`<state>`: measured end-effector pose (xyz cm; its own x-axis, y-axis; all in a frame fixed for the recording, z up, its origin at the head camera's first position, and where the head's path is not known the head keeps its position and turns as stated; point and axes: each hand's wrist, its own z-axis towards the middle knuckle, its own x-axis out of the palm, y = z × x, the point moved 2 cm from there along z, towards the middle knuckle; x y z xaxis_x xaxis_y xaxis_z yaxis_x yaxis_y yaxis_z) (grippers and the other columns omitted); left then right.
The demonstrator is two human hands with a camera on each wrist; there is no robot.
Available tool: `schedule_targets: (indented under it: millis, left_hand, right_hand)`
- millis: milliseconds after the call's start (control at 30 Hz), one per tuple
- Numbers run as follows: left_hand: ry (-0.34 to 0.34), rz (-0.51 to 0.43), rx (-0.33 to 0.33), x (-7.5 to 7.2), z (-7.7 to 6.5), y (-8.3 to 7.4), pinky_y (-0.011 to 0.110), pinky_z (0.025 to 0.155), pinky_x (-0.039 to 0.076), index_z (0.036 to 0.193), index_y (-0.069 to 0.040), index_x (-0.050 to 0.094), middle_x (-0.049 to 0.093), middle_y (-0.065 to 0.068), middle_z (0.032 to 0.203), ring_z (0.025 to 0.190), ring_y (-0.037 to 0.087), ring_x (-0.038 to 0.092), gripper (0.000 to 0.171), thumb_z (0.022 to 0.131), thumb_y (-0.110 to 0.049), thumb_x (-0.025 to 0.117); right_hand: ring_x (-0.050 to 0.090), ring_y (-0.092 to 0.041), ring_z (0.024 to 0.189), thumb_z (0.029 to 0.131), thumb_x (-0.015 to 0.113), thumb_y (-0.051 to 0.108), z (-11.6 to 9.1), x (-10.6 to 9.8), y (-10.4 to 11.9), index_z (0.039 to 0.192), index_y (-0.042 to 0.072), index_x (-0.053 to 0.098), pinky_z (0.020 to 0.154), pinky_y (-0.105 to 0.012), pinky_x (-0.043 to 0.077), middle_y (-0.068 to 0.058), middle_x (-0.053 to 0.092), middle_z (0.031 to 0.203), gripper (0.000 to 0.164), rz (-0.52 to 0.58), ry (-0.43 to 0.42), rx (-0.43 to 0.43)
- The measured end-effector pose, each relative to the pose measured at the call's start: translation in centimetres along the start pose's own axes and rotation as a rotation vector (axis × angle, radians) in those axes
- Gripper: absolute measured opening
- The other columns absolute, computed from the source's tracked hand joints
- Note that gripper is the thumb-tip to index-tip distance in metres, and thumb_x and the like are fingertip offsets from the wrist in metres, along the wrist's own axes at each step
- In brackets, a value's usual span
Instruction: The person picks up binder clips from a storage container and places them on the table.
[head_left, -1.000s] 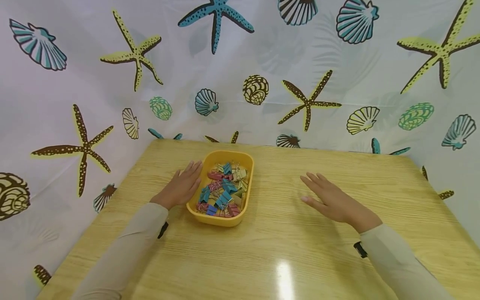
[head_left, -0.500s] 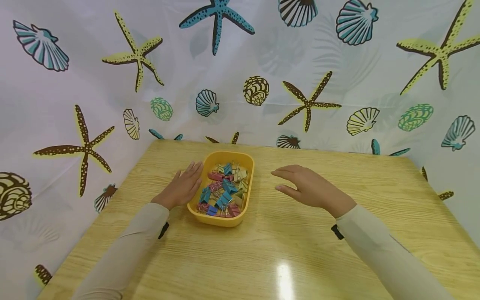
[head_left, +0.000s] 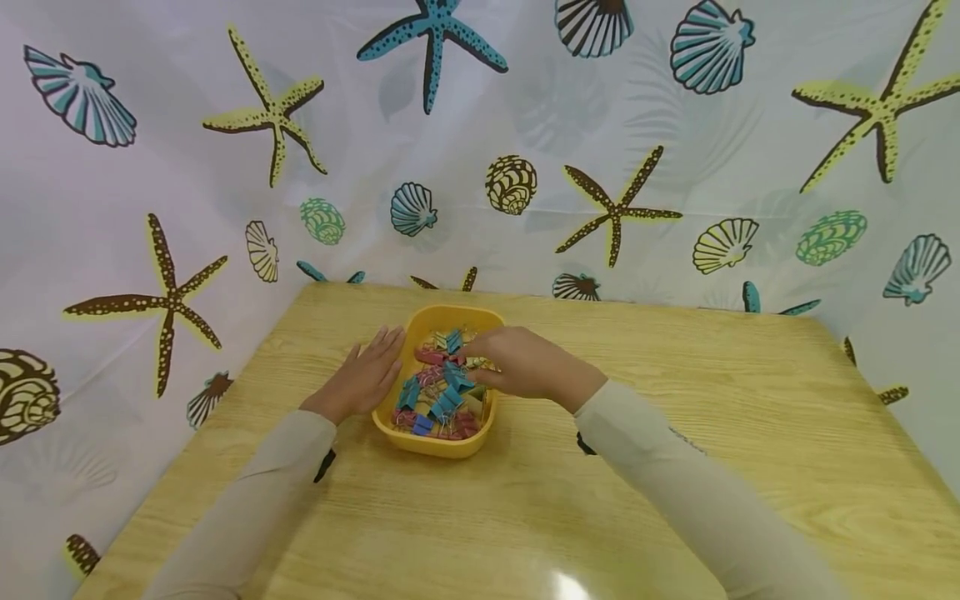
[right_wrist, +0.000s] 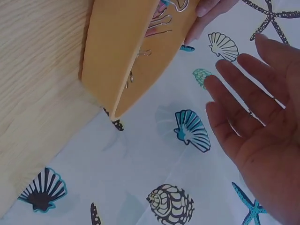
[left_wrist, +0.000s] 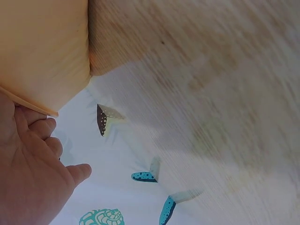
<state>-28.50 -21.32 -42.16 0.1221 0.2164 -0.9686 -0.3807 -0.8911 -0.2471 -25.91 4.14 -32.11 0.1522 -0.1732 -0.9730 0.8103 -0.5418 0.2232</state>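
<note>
Right fingers (right_wrist: 232, 105) over binder clips (head_left: 447, 405) (some hidden), contact uncertain.

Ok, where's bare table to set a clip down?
The widest patch is on the table, bordered by the right sleeve, the tray and the cloth. Another lies in front of the tray, between left sleeve and right sleeve. Crowded: the tray, holding many clips, with the left grip at its left wall and the right grip over its right rim.
</note>
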Motion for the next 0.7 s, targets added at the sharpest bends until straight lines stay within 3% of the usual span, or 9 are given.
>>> schedule_targets:
  millis: [167,333,433,500,600,700]
  left_hand:
    - [-0.003,0.003,0.003,0.0,-0.1,-0.1,0.064,0.112,0.005,0.154,-0.003,0.010,0.007,0.012,0.161,0.147,0.032,0.001,0.055,0.107,-0.028,0.025]
    - [-0.012,0.004,0.005,-0.1,0.1,-0.1,0.064,0.112,0.006,0.154,-0.002,0.011,0.008,0.012,0.161,0.147,0.032,0.001,0.055,0.107,-0.028,0.026]
    - [-0.030,-0.005,0.017,-0.2,0.3,-0.1,0.064,0.112,0.006,0.153,-0.001,0.013,0.010,0.013,0.160,0.147,0.033,0.003,0.054,0.107,-0.026,0.027]
    - [-0.044,-0.013,0.027,-0.3,0.4,-0.2,0.064,0.112,0.007,0.153,0.000,0.014,0.011,0.014,0.160,0.147,0.034,0.004,0.054,0.107,-0.025,0.028]
    - [-0.052,-0.033,0.029,-0.3,0.2,-0.2,0.064,0.112,0.007,0.153,0.000,0.013,0.012,0.015,0.160,0.147,0.035,0.004,0.054,0.107,-0.025,0.028]
    - [-0.048,-0.053,0.029,0.0,-0.1,-0.2,0.064,0.112,0.007,0.153,0.001,0.012,0.013,0.016,0.159,0.146,0.036,0.004,0.055,0.107,-0.024,0.028]
  right_hand:
    - [0.064,-0.019,0.106,0.095,0.062,0.021,2.4,1.0,1.3,0.121,0.008,0.068,0.094,-0.034,0.050,-0.005,0.069,0.116,0.030,0.013,0.112,-0.001]
    - [0.066,-0.013,0.083,0.093,0.065,0.018,4.5,1.8,2.4,0.103,0.010,0.076,0.079,-0.028,0.053,0.000,0.073,0.095,0.017,-0.026,0.239,-0.010]
    - [0.060,-0.005,0.068,0.091,0.068,0.018,5.7,2.1,3.0,0.091,0.011,0.078,0.070,-0.022,0.052,0.004,0.072,0.084,0.013,-0.031,0.322,0.023]
    - [0.048,-0.004,0.058,0.090,0.069,0.018,6.3,2.4,3.4,0.079,0.010,0.076,0.063,-0.019,0.048,0.005,0.064,0.070,0.015,-0.029,0.372,0.063]
    - [0.053,-0.001,0.063,0.088,0.071,0.020,6.9,2.9,4.2,0.082,0.013,0.075,0.066,-0.018,0.050,0.008,0.065,0.074,0.010,-0.040,0.398,0.124]
    - [0.063,-0.007,0.077,0.087,0.073,0.019,7.2,3.7,4.9,0.090,0.013,0.074,0.071,-0.021,0.053,0.006,0.070,0.085,0.007,-0.047,0.432,0.182]
